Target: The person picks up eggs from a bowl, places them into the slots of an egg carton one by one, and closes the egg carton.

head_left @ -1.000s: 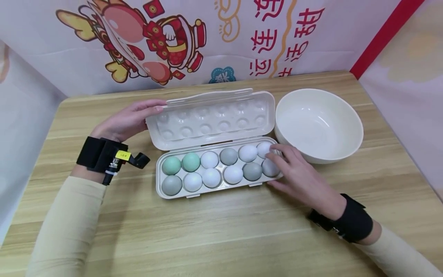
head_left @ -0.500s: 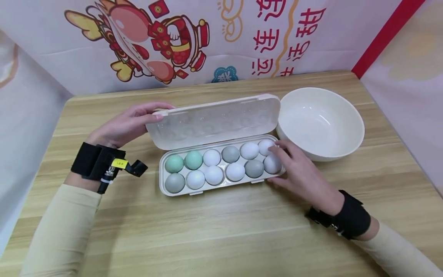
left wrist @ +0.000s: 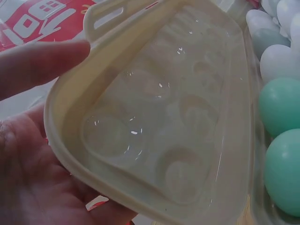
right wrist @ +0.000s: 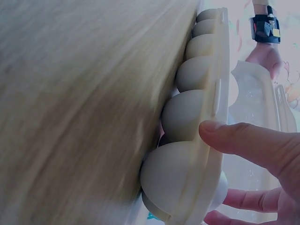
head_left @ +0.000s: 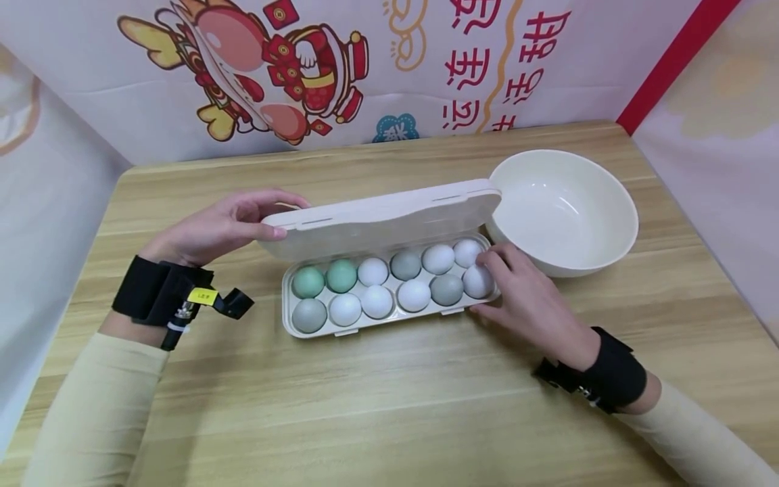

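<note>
A white plastic egg carton [head_left: 347, 330] lies on the table with two rows of eggs in it. Two eggs at the left of the back row are green [head_left: 341, 276]; the others are white or grey. My left hand [head_left: 225, 223] pinches the left corner of the lid [head_left: 395, 208], which leans partway over the tray. In the left wrist view, thumb and fingers sit on either side of the lid's rim [left wrist: 65, 154]. My right hand [head_left: 529, 297] holds the tray's right end. Its thumb [right wrist: 225, 136] presses the front edge, and fingers reach over the rightmost eggs.
A large cream bowl [head_left: 562, 260] stands just right of the carton, close to the lid's right end. The wooden table [head_left: 365, 419] meets a printed cloth backdrop [head_left: 548, 101] behind, with more cloth at both sides.
My left hand has swung the lid from tilted well back to leaning forward over the tray, so its outer face shows. The right hand has stayed on the tray's right end.
</note>
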A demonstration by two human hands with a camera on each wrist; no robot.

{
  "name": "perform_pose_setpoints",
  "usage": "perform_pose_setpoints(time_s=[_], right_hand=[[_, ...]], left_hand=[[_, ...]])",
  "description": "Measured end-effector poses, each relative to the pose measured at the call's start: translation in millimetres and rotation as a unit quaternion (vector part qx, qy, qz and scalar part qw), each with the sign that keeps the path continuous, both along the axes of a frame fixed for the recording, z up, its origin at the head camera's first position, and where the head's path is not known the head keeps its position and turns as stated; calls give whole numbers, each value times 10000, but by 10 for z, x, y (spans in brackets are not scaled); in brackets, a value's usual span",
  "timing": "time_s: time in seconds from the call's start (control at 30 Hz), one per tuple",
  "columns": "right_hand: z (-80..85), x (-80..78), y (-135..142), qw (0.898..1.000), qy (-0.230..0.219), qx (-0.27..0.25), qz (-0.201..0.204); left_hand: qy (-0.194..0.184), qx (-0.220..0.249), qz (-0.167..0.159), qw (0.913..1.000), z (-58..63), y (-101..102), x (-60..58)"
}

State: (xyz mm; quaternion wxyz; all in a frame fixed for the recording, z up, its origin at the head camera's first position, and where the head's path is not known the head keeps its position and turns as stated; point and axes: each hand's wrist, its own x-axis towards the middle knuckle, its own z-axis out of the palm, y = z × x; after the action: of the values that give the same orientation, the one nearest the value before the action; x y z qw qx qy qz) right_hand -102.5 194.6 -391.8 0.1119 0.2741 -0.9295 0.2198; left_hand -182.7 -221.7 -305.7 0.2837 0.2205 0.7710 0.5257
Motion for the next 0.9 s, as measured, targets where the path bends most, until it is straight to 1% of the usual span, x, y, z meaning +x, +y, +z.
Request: perform_pose_setpoints(time_s=[0.07, 0.17, 0.33, 0.43, 0.53, 0.63, 0.73, 0.9], right_hand=[[6, -1, 11, 10000, 2, -5, 26], [18, 6, 36, 10000, 11, -40, 62], [28, 55, 105, 9999, -65, -19, 80], [27, 97, 162, 9998, -206, 18, 24], [23, 142, 223, 9990, -426, 60, -94], [19, 193, 283, 9975, -676, 108, -203], [9, 246, 328, 9961, -823, 144, -279], [-19, 319, 380, 9959, -809, 149, -367]], left_hand=[[74, -186, -106, 9997, 8, 9, 19], [184, -343, -442, 9983, 14, 25, 40], [143, -327, -1116, 9931, 4, 52, 90], [140, -331, -1357, 9901, -10, 60, 140], [274, -380, -1431, 9886, -36, 62, 192], [446, -407, -1438, 9878, -64, 66, 235], [558, -436, -1467, 9866, -76, 68, 270], [645, -625, -1475, 9850, -78, 105, 333]])
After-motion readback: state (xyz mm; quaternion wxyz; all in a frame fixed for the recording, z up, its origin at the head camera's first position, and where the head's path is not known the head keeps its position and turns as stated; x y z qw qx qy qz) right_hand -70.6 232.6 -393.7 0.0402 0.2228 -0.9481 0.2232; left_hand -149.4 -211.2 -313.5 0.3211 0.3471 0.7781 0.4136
